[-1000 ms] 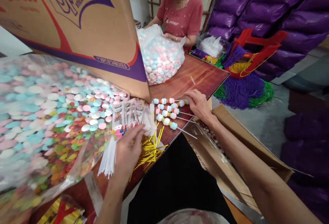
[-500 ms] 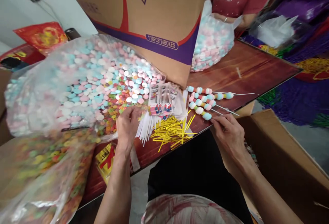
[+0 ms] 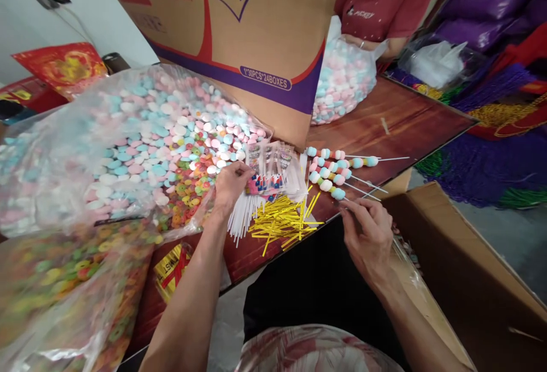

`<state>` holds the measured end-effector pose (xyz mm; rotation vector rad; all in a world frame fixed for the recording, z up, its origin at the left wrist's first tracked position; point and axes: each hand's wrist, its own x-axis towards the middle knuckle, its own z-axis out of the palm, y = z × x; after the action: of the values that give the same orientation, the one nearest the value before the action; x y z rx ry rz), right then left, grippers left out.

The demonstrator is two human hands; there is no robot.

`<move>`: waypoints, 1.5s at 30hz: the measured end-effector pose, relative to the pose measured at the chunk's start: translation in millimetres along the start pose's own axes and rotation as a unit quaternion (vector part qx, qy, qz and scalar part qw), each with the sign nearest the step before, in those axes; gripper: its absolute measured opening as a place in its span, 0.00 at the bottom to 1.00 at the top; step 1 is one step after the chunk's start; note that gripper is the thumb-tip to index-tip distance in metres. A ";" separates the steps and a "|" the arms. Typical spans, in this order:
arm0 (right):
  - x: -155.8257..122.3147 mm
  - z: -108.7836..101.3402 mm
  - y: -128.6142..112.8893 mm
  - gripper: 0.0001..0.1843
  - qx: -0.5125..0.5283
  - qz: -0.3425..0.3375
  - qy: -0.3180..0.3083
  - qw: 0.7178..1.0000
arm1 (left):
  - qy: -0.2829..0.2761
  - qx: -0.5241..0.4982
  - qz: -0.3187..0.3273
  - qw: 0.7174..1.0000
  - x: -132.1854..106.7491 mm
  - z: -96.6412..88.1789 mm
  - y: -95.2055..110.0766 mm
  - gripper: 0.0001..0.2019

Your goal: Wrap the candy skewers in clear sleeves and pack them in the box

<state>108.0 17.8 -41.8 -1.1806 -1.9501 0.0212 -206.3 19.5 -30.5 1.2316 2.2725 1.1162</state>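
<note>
My right hand (image 3: 368, 229) is closed, thumb and fingertips pinched at the lower end of a marshmallow-and-gummy skewer (image 3: 326, 185); its stick is hidden by the fingers. Several similar candy skewers (image 3: 329, 164) lie just beyond it, white sticks pointing right. My left hand (image 3: 233, 185) has its fingertips pinched together at the left edge of a stack of small printed plastic bags (image 3: 269, 170). Whether it holds anything is hidden. Below the bags lie white sticks (image 3: 243, 218) and a pile of yellow twist ties (image 3: 280, 218).
A big clear bag of pastel marshmallows (image 3: 141, 110) fills the left, ring gummies (image 3: 188, 189) at its mouth. A bag of ring gummies (image 3: 85, 269) lies nearer. Behind stands a large carton (image 3: 256, 36); an open cardboard box (image 3: 465, 258) is at right. A person in red (image 3: 384, 7) sits opposite.
My left hand has moved right and up from beside the gummies to the edge of the printed bags. My right hand stays at the nearest skewer. The view has shifted slightly.
</note>
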 end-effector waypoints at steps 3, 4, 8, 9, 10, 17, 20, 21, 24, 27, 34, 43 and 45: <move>-0.6 -2.6 -11.2 0.06 0.036 0.008 -0.014 0.999 | 0.021 -0.025 -0.001 0.999 -3.7 -6.2 0.4 0.10; 0.5 -2.9 -16.2 0.07 0.056 0.015 -0.019 0.998 | 0.030 -0.038 0.000 0.999 -7.3 -8.0 3.9 0.11; 12.0 3.3 -44.1 0.08 0.232 0.075 -0.079 0.967 | 0.052 -0.098 0.035 0.993 -33.3 -7.0 34.1 0.13; 16.3 7.2 -52.1 0.08 0.292 0.110 -0.104 0.944 | 0.045 -0.114 0.043 0.991 -42.2 -4.1 43.5 0.13; 20.8 11.8 -59.7 0.08 0.350 0.154 -0.127 0.915 | 0.027 -0.131 0.049 0.990 -51.6 -0.6 52.4 0.13; 37.2 26.2 -77.4 0.11 0.583 0.320 -0.148 0.732 | 0.016 -0.222 0.028 0.975 -112.9 25.9 82.1 0.14; 34.0 11.2 -69.5 0.10 0.577 0.329 -0.136 0.735 | -0.085 -0.347 -0.114 0.927 -134.5 34.0 84.6 0.23; 32.7 5.4 -66.6 0.10 0.575 0.330 -0.138 0.736 | -0.143 -0.407 -0.170 0.886 -139.9 36.9 86.0 0.25; 28.6 -8.3 -59.1 0.12 0.560 0.317 -0.142 0.753 | -0.225 -0.582 -0.286 0.727 -147.2 46.6 92.2 0.22; 23.2 -13.3 -51.9 0.14 0.533 0.314 -0.135 0.774 | -0.167 -0.671 -0.298 0.658 -142.8 55.8 98.7 0.18; 11.2 -9.4 -43.3 0.12 0.542 0.330 -0.134 0.761 | -0.109 -0.642 -0.235 0.722 -135.3 72.9 101.2 0.12; 5.4 6.5 -48.8 0.22 0.529 0.381 -0.087 0.753 | -0.037 -0.576 -0.175 0.797 -145.6 77.9 101.1 0.15; 6.7 6.5 -45.2 0.24 0.518 0.377 -0.094 0.762 | -0.052 -0.592 -0.196 0.780 -145.1 73.1 102.7 0.15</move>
<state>69.6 0.0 -23.4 -1.0566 -1.0940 1.4880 -21.8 -30.3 -10.6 0.2525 1.1254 1.7462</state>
